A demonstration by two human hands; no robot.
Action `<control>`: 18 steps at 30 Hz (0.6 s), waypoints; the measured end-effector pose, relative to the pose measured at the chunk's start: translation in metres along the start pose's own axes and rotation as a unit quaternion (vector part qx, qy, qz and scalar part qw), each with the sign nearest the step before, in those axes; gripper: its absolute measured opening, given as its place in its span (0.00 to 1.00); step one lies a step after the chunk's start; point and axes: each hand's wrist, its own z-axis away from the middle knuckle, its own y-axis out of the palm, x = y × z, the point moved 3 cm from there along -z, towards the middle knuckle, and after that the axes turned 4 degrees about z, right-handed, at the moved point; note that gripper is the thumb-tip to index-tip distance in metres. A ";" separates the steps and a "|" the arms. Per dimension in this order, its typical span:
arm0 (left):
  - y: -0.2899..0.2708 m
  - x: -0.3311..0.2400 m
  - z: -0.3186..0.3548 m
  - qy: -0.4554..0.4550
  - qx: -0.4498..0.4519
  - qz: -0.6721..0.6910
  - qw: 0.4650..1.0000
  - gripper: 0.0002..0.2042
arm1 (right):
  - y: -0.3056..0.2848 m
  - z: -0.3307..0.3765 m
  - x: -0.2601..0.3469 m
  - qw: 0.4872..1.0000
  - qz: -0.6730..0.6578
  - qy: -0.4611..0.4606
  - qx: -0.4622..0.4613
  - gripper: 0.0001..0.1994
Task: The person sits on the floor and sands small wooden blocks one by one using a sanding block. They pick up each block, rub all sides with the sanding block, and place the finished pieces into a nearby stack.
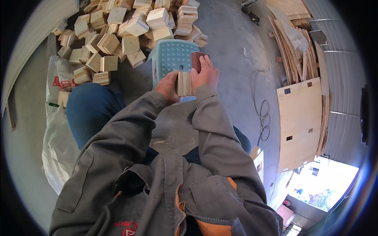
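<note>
A small block of layered plywood (184, 83) is held over the near edge of a light blue plastic stool (168, 59), its striped edge facing up. My left hand (168, 87) is closed on its left side, fingers wrapped round it. My right hand (207, 74) is closed on a flat reddish-brown sanding block (198, 58), which sits over the stool's right side. The base of my right hand is against or very close to the plywood block's right side; contact cannot be made out. The underside of the plywood block is hidden.
A heap of similar plywood blocks (130, 45) lies beyond and left of the stool. White plastic sacking (59, 137) lies by my left knee. On the right are a coiled cable (264, 118), a large plywood sheet (301, 122) and stacked wood strips (285, 51).
</note>
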 end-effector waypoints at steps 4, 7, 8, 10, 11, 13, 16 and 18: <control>-0.001 0.001 0.002 0.006 0.004 -0.010 1.000 0.47 | 0.003 0.004 0.000 1.000 0.022 0.004 -0.012 0.32; 0.002 0.003 0.001 0.010 -0.006 -0.010 1.000 0.47 | 0.000 0.040 -0.002 0.998 -0.020 -0.057 -0.033 0.32; 0.002 0.004 0.002 0.022 -0.011 -0.012 1.000 0.47 | 0.000 0.057 0.002 0.997 -0.019 -0.064 -0.030 0.33; 0.003 0.006 -0.001 0.051 -0.021 -0.013 0.998 0.46 | -0.010 0.095 0.015 0.996 -0.018 -0.081 -0.024 0.34; 0.004 0.008 -0.002 0.050 -0.023 -0.009 0.998 0.46 | -0.014 0.111 0.020 0.995 -0.019 -0.092 -0.020 0.34; 0.005 0.008 -0.004 0.049 -0.024 0.001 0.999 0.45 | -0.022 0.140 0.023 0.992 -0.035 -0.118 -0.030 0.34; 0.008 0.015 -0.007 0.050 -0.004 0.050 0.997 0.41 | -0.028 0.150 0.026 0.989 -0.040 -0.138 -0.027 0.33; 0.009 0.022 -0.008 0.040 0.004 0.065 0.997 0.40 | -0.029 0.146 0.029 0.990 -0.036 -0.136 -0.023 0.33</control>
